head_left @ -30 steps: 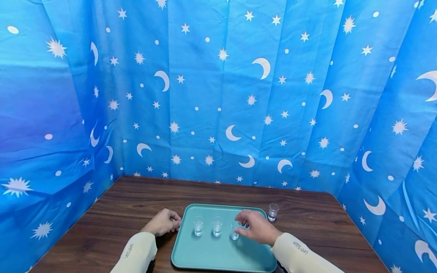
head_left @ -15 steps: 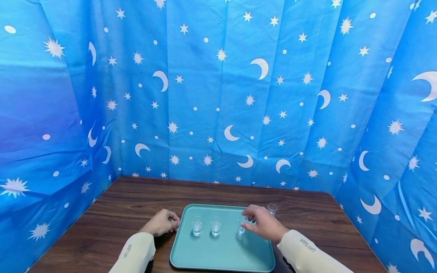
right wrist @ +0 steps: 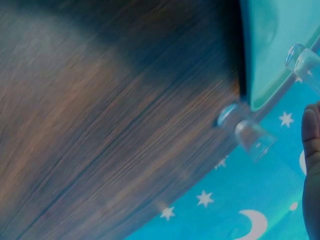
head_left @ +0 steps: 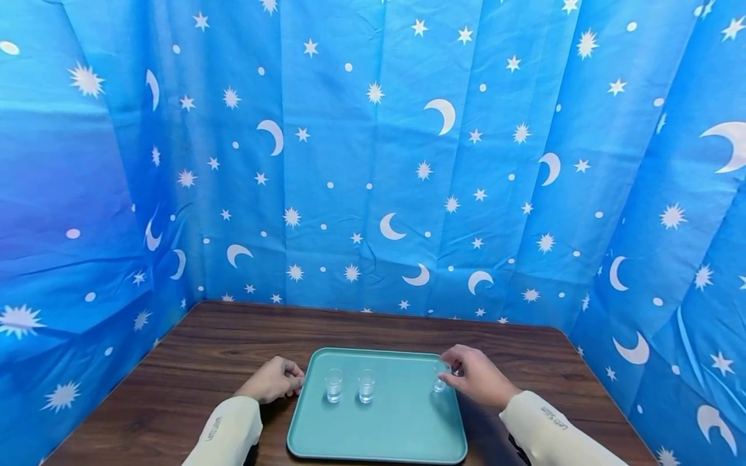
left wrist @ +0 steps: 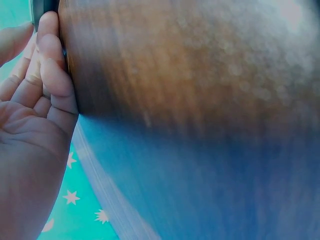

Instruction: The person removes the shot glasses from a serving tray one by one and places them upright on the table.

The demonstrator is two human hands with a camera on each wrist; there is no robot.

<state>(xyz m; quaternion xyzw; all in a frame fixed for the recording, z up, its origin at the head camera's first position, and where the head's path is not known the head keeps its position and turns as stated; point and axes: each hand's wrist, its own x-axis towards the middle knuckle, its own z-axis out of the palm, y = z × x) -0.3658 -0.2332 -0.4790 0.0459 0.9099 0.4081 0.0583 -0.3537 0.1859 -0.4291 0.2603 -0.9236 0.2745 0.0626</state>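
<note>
My right hand [head_left: 480,377] holds a clear shot glass [head_left: 441,380] upright between thumb and fingers, over the tray's far right part. Whether its base touches the tray is hard to tell. In the right wrist view this glass [right wrist: 304,62] shows at the right edge, near my thumb [right wrist: 311,130]. My left hand [head_left: 272,380] pinches the left rim of the green tray [head_left: 379,437]; in the left wrist view the rim [left wrist: 37,14] sits between thumb and fingers. Two more shot glasses, a left one [head_left: 334,386] and a middle one [head_left: 366,386], stand on the tray.
Another shot glass [right wrist: 245,130] stands on the wooden table [head_left: 233,343] just off the tray's right side; my right hand mostly hides it in the head view. A blue curtain [head_left: 350,162] with stars and moons surrounds the table.
My right hand has moved the shot glass rightward across the tray, from beside the middle glass to near the right rim. My left hand stays at the tray's left rim.
</note>
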